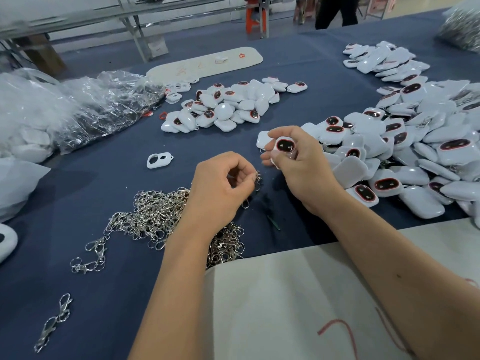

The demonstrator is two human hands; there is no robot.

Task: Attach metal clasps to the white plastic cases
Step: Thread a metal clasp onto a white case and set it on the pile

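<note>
Clasp [258, 177] pinched in left hand [220, 188]; right hand [293, 157] grips white case [285, 146]; hands apart.

Only 1 view is given, taken from a wide-angle camera worn on the head. The scene is looked down on, forward over the blue table [109, 193], from close above both forearms. The far edge of the table and a floor beyond are caught at the top, bent by the lens.
</note>
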